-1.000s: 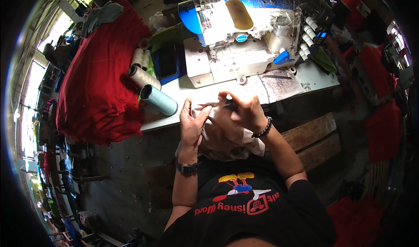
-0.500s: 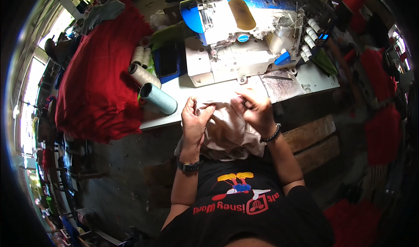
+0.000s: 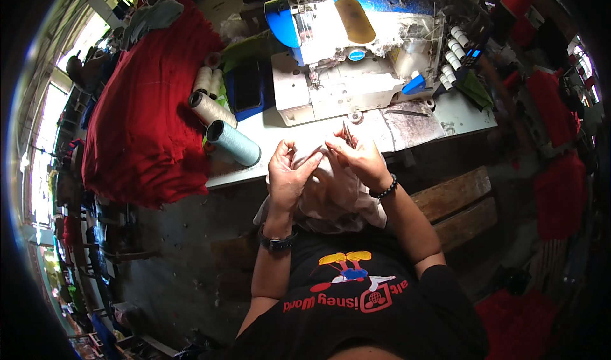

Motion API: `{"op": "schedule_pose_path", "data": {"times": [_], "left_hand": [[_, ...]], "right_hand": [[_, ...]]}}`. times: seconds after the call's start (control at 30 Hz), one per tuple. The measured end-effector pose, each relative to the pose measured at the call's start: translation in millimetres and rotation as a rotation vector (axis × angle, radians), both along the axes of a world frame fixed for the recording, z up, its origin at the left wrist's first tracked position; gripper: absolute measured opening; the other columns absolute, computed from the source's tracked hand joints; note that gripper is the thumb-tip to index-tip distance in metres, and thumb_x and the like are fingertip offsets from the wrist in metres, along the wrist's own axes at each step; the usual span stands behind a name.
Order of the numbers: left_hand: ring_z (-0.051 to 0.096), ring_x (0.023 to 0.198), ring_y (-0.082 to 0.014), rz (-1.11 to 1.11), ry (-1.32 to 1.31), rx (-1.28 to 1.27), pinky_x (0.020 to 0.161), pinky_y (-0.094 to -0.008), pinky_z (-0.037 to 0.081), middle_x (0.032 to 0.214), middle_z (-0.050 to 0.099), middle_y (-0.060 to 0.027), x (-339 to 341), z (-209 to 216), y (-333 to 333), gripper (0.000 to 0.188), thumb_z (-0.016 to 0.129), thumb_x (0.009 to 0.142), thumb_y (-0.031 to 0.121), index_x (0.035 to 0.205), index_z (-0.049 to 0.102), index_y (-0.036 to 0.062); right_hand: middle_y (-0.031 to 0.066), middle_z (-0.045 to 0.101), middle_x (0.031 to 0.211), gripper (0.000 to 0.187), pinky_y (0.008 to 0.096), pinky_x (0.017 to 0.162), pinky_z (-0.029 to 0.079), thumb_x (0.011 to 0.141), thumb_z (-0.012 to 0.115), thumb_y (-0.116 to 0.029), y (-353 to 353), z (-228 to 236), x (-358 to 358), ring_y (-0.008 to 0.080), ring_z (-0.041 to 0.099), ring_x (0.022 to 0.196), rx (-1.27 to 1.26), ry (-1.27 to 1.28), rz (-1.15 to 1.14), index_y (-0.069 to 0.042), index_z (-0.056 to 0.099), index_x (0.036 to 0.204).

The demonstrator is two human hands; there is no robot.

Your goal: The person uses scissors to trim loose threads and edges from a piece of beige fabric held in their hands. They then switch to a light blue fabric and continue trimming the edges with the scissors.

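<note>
A light, pale pink cloth (image 3: 337, 198) hangs in folds over my lap, its upper edge at the table's front. My left hand (image 3: 290, 172) pinches that edge between thumb and fingers. Close beside it on the right, my right hand (image 3: 364, 159) is closed around a slim pointed tool (image 3: 347, 131), its tip upward; I cannot make out its exact kind. The right thumb reaches to the cloth's edge. Just beyond both hands stands a white and blue sewing machine (image 3: 344, 96) under a bright light.
On the white table (image 3: 254, 177), a light blue thread cone (image 3: 237, 145) lies left of my hands, with a cream cone (image 3: 213, 110) and a dark phone (image 3: 247, 88) behind it. A tall red fabric pile (image 3: 146, 112) rises at left. A wooden bench (image 3: 455, 194) is at right.
My right hand, blurred and turned before, has come down and left, nearer my left hand and the cloth's edge. The pointed tool now shows in it. My left hand still pinches the cloth.
</note>
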State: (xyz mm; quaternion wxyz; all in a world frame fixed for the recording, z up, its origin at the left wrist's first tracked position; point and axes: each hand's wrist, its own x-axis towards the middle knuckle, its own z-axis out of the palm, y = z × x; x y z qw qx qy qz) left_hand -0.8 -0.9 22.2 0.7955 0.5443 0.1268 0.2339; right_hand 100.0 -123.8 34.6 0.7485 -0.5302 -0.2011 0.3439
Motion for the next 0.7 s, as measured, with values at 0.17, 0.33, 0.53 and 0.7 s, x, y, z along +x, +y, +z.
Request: {"op": "schedule_pose_path", "data": {"times": [0.17,0.33,0.53,0.7], "left_hand": [[0.063,0.086,-0.0124,-0.02,0.019,-0.156,0.079,-0.0239,0.052,0.096,0.064,-0.0094,0.3,-2.5,-0.1,0.026,0.064,0.079,-0.009,0.1,0.051,0.0009],[0.063,0.085,-0.0127,0.035,0.044,-0.22,0.078,-0.0236,0.052,0.095,0.065,-0.0097,0.9,-3.0,0.0,0.026,0.064,0.079,-0.009,0.1,0.052,0.001],[0.063,0.083,-0.0119,0.061,0.024,-0.244,0.076,-0.0229,0.052,0.093,0.064,-0.0093,0.6,-3.3,0.9,0.026,0.065,0.079,-0.008,0.099,0.052,0.0014],[0.063,0.083,-0.0118,-0.013,0.002,-0.204,0.074,-0.0232,0.052,0.094,0.064,-0.0095,0.5,0.4,0.2,0.028,0.065,0.08,-0.006,0.102,0.049,0.0022]], "right_hand": [[-0.0059,0.047,0.059,0.016,0.0185,0.045,0.025,0.088,0.062,-0.021,-2.2,-17.2,5.4,0.0017,0.038,0.049,-0.023,0.194,0.023,-0.006,0.06,0.085],[0.0023,0.058,0.07,0.028,0.0233,0.046,0.036,0.087,0.062,-0.023,3.7,-27.7,13.9,0.0078,0.046,0.049,-0.064,-0.315,-0.141,-0.004,0.061,0.109],[0.0143,0.059,0.071,0.05,0.0273,0.057,0.045,0.082,0.063,-0.017,-21.6,2.8,6.3,0.0152,0.054,0.056,-0.433,-1.051,-0.009,-0.007,0.05,0.13],[0.0127,0.063,0.071,0.052,0.0301,0.054,0.046,0.083,0.062,-0.018,-23.3,7.4,12.9,0.0211,0.057,0.055,-0.405,-1.036,0.059,-0.008,0.048,0.132]]}}
